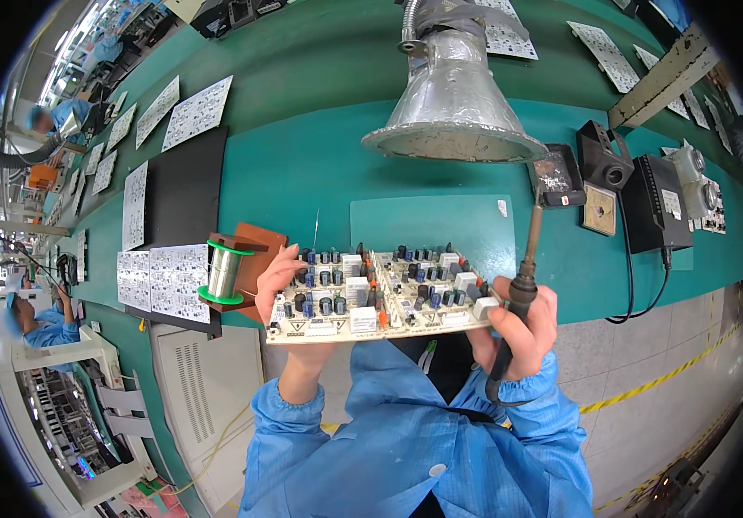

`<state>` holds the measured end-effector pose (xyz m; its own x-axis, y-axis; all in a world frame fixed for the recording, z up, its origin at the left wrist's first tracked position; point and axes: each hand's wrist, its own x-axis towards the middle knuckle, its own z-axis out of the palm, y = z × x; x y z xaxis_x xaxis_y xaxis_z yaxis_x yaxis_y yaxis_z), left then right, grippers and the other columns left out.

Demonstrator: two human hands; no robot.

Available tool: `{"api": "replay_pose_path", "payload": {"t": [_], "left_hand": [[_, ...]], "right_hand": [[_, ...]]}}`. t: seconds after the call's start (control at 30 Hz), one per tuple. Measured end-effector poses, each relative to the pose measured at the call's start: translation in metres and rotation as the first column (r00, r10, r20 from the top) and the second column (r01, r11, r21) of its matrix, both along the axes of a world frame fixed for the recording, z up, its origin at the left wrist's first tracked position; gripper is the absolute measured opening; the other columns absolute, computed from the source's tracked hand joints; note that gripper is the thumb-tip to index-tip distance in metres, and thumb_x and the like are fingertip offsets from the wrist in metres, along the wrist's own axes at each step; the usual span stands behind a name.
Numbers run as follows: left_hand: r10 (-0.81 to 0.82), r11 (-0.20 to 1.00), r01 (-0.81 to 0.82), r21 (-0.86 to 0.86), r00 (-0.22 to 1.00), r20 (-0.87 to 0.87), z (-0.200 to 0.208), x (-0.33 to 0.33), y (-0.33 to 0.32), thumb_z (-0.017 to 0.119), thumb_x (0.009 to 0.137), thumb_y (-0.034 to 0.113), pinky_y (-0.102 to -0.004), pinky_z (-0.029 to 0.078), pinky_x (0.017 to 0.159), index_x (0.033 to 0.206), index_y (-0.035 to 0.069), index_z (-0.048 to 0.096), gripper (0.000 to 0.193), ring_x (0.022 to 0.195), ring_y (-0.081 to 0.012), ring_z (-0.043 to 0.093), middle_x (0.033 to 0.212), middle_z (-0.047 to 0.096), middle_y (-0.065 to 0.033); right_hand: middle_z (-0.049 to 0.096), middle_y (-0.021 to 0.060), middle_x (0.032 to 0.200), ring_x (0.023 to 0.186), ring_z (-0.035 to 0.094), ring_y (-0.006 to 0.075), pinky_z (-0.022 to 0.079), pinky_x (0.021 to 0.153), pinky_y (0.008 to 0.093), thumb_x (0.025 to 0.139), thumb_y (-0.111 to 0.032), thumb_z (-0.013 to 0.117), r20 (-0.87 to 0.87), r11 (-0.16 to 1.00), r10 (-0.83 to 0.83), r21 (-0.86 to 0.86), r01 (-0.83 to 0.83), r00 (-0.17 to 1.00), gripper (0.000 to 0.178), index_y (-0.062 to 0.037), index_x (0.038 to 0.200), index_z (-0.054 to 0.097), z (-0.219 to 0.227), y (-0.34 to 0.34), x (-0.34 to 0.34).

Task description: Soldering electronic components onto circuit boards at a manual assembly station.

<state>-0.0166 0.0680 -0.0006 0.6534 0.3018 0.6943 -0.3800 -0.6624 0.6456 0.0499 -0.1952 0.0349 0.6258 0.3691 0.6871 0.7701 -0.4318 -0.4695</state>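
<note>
A populated circuit board panel point(370, 326) is held up in front of my body, its component side showing. Black capacitors, white blocks and small orange-red parts cover it in repeating groups. My left hand point(277, 283) grips the panel's left edge. At the right edge, my right hand point(534, 332) steadies the panel and also holds a soldering iron point(522, 289), its tip pointing up and away. Beside my left hand sits a solder wire spool point(223, 272) with green flanges on a brown holder point(261, 237). A thin wire point(316, 229) sticks up behind the panel.
A silver fume extraction hood point(456, 104) hangs above the green bench mat point(302, 155). To the right stand a dark tray point(559, 177), an iron stand point(604, 160) and a black soldering station point(658, 203). More boards point(180, 281) lie at left. Other people work far left.
</note>
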Motion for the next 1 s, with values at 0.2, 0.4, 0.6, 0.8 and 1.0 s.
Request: {"api": "replay_pose_path", "payload": {"t": [0.2, 0.4, 0.6, 0.8, 1.0], "left_hand": [[-0.022, 0.992, 0.037, -0.124, 0.993, 0.117, -0.006, 0.005, 0.0, 0.078, 0.079, 0.027, -0.0531, 0.037, 0.107, 0.116, 0.004, 0.041, 0.057, 0.117, -0.0353, 0.052, 0.113, 0.052, -0.0167], [-0.096, 0.92, 0.149, -0.364, 0.982, 0.16, -0.024, 0.003, 0.002, 0.081, 0.075, 0.023, -0.0531, 0.037, 0.107, 0.119, 0.007, 0.038, 0.064, 0.119, -0.0352, 0.05, 0.112, 0.052, -0.0157], [-0.093, 0.851, 0.146, -0.505, 0.987, 0.129, -0.026, 0.005, -0.003, 0.082, 0.075, 0.026, -0.0518, 0.04, 0.104, 0.118, 0.008, 0.038, 0.064, 0.118, -0.0356, 0.05, 0.112, 0.052, -0.0153], [-0.163, 0.754, 0.285, -0.593, 0.954, 0.252, -0.035, 0.014, -0.003, 0.081, 0.077, 0.025, -0.0533, 0.041, 0.103, 0.118, 0.008, 0.04, 0.06, 0.114, -0.035, 0.051, 0.109, 0.053, -0.0142], [-0.047, 0.743, 0.255, -0.619, 0.942, 0.331, -0.018, 0.005, 0.002, 0.066, 0.089, 0.013, -0.0589, 0.042, 0.102, 0.103, 0.009, 0.039, 0.031, 0.102, -0.0335, 0.06, 0.106, 0.058, -0.0227]], "right_hand": [[0.059, 0.0199, 0.119, 0.104, 0.058, 0.0321, 0.044, 0.093, 0.0481, 0.076, -0.026, 0.083, -0.088, 0.967, 0.155, 0.217, -0.133, 0.984, 0.062, -0.0239, 0.126, 0.046, -0.016, -0.012, -0.012], [0.057, 0.0165, 0.129, 0.116, 0.055, 0.0339, 0.039, 0.103, 0.0508, 0.087, -0.039, 0.055, -0.423, 0.755, 0.244, 0.648, 0.102, 0.873, 0.037, -0.0195, 0.118, 0.057, -0.07, -0.018, -0.023], [0.052, 0.0258, 0.13, 0.101, 0.066, 0.0336, 0.055, 0.086, 0.0461, 0.079, 0.006, 0.068, -0.216, 0.849, 0.209, 0.524, -0.068, 0.954, 0.06, -0.0133, 0.13, 0.043, -0.055, 0.007, -0.011], [0.057, 0.0221, 0.122, 0.106, 0.06, 0.0395, 0.053, 0.091, 0.0556, 0.079, -0.022, 0.058, -0.474, 0.672, 0.329, 0.725, 0.15, 0.817, 0.061, -0.0069, 0.137, 0.047, -0.048, 0.009, -0.015], [0.059, 0.0225, 0.121, 0.104, 0.062, 0.0423, 0.055, 0.087, 0.0563, 0.078, -0.016, 0.06, -0.389, 0.238, 0.813, 0.901, 0.362, 0.433, 0.058, -0.0038, 0.134, 0.048, -0.019, 0.01, -0.017]]}}
